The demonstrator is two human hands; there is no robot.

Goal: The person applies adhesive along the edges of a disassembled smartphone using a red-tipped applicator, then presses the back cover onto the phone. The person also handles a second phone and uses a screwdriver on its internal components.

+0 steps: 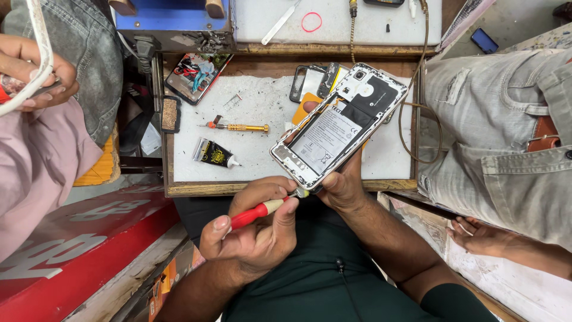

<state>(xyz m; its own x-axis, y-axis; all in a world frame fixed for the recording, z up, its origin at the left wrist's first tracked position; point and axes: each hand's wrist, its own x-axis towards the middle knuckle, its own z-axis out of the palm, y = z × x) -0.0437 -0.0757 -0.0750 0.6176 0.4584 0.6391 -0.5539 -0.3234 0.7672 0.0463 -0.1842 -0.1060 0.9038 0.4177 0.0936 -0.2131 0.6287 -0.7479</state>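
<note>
You worked a red-handled screwdriver (262, 210) at the lower edge of an opened smartphone with its back cover off and battery exposed (338, 126).

Your left hand (253, 229) was closed around the screwdriver's handle, its tip touching the phone's bottom corner just past your knuckles; your right hand (339, 188) was curled under that same end, gripping the phone, which rose tilted up and away from both hands over the white, scuffed work surface (262, 107). A slip of the tip could have gouged the battery or board, since the phone rested only in your grip. Beyond your left hand lay a yellow-handled screwdriver (238, 126) and a black glue tube (215, 154).
</note>
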